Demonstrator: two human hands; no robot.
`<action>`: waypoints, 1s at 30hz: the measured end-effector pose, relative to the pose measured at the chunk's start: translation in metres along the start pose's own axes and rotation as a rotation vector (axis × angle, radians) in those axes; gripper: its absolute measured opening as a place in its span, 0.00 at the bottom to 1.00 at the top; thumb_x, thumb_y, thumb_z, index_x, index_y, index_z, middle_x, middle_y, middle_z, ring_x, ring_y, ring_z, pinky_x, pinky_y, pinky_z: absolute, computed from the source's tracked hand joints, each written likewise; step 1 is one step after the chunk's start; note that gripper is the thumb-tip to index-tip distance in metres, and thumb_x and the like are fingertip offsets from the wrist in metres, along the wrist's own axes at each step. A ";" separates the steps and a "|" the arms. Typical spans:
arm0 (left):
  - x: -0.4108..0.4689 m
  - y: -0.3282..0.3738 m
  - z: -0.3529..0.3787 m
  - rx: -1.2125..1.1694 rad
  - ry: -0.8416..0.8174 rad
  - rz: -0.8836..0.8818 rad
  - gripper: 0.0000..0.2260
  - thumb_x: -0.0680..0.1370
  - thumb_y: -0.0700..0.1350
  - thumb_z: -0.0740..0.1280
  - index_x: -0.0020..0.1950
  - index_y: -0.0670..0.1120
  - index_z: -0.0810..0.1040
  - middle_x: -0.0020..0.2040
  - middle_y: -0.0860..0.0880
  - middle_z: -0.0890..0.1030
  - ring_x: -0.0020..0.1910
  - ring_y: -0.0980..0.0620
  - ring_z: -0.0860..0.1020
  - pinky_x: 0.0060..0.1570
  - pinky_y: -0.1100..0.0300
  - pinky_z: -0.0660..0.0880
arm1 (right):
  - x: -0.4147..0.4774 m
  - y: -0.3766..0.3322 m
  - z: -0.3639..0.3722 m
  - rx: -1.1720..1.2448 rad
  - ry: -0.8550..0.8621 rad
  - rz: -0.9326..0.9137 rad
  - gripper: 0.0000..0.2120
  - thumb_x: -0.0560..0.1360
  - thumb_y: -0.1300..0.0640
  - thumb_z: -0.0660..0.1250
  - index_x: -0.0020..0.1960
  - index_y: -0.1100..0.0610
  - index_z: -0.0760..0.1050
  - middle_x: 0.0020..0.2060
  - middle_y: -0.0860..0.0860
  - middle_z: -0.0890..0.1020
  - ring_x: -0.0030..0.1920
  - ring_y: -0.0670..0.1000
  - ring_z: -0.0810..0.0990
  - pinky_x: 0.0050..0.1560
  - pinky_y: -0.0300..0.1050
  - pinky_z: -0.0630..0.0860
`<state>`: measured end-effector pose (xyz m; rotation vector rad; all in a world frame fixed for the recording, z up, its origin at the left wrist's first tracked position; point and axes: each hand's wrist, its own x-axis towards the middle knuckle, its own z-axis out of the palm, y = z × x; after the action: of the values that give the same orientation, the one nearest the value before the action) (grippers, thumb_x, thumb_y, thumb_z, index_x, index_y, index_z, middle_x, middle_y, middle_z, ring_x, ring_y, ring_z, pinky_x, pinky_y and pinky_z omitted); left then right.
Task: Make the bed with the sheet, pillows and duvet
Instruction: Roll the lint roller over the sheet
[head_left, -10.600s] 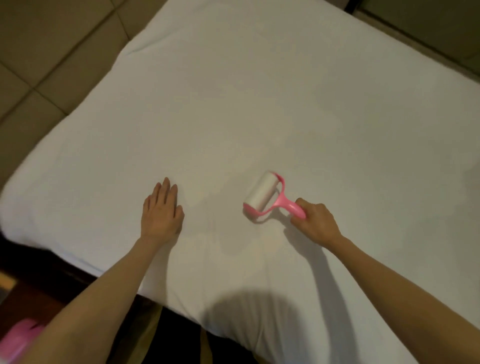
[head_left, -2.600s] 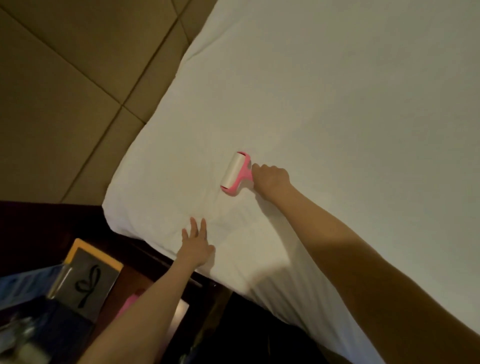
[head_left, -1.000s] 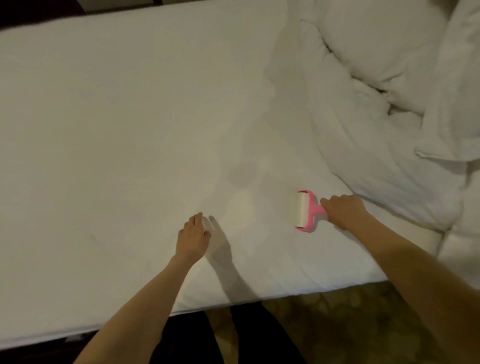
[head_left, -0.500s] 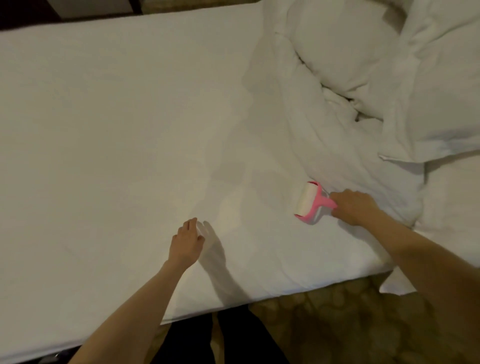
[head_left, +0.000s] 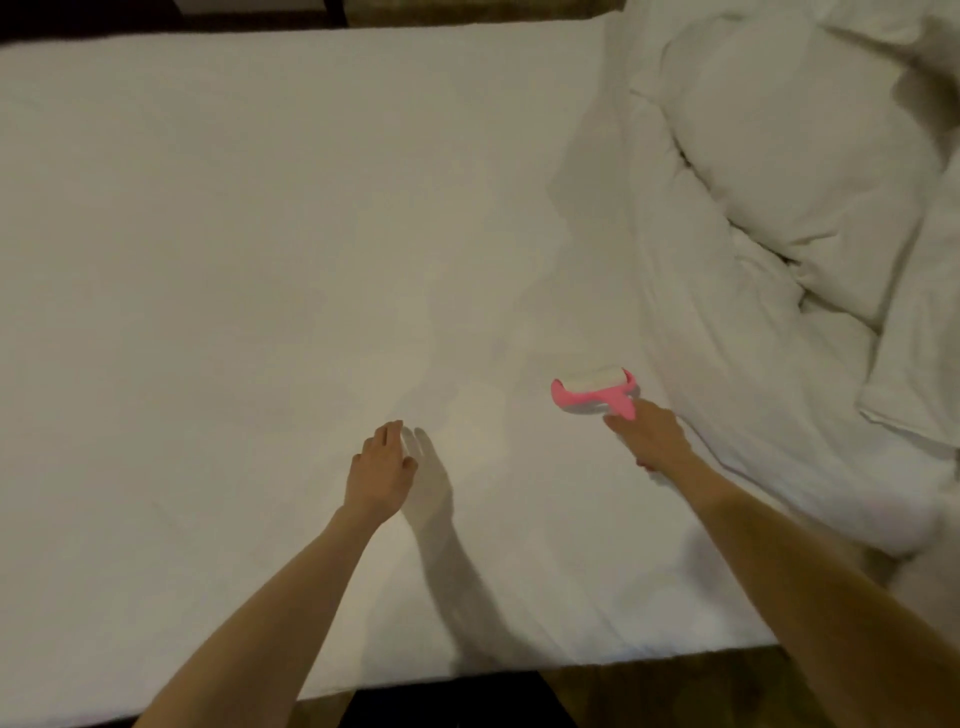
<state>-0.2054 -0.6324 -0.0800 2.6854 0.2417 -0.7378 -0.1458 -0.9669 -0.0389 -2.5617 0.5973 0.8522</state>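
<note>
While the sheet (head_left: 260, 208) lies stretched flat over the bed, I read this as a cleaning pass before the rest of the bedding goes on. My right grip (head_left: 649, 434) is curled round the handle of the pink lint roller (head_left: 592, 389). Its white roll rests on the sheet, just beside the near edge of the duvet (head_left: 753, 415). Holding it low and crosswise like that lets the sticky roll meet the cloth along its whole width.

My left grip (head_left: 382, 467) is spread, fingers straight and close together, palm down and holding nothing. Whether it presses the sheet or hangs just above it I cannot tell, since its shadow falls right next to it. My guess is that it is there to pin the cloth so the roller does not drag up a wrinkle.

The duvet is bunched at the right end of the bed with a pillow (head_left: 805, 182) on top of the heap, probably pushed aside to leave the sheet bare for rolling. So the sheet looks done, and the pillows and duvet are not yet laid. I would watch the roll near that duvet edge, because it could snag the loose fabric.
</note>
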 end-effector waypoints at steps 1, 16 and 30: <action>0.008 -0.003 -0.005 -0.009 0.006 -0.014 0.23 0.79 0.43 0.60 0.74 0.42 0.61 0.72 0.43 0.66 0.66 0.41 0.69 0.58 0.48 0.69 | 0.003 -0.009 -0.001 -0.012 -0.001 0.001 0.12 0.75 0.45 0.61 0.47 0.55 0.73 0.38 0.53 0.80 0.32 0.54 0.81 0.40 0.47 0.81; 0.142 -0.002 -0.066 -0.028 0.125 0.002 0.27 0.78 0.43 0.62 0.76 0.43 0.60 0.76 0.44 0.61 0.73 0.43 0.61 0.67 0.48 0.63 | 0.138 -0.156 -0.052 -0.034 0.022 -0.041 0.10 0.76 0.54 0.59 0.50 0.59 0.73 0.33 0.53 0.77 0.28 0.51 0.77 0.30 0.39 0.71; 0.307 0.010 -0.113 0.013 0.271 0.062 0.28 0.79 0.52 0.54 0.76 0.43 0.57 0.78 0.45 0.56 0.76 0.44 0.55 0.71 0.49 0.55 | 0.284 -0.312 -0.109 0.119 0.111 -0.124 0.13 0.77 0.58 0.58 0.58 0.63 0.72 0.36 0.55 0.75 0.26 0.50 0.73 0.23 0.38 0.65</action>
<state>0.1099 -0.5783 -0.1463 2.7873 0.2182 -0.3567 0.2679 -0.8339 -0.0701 -2.5200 0.4996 0.6184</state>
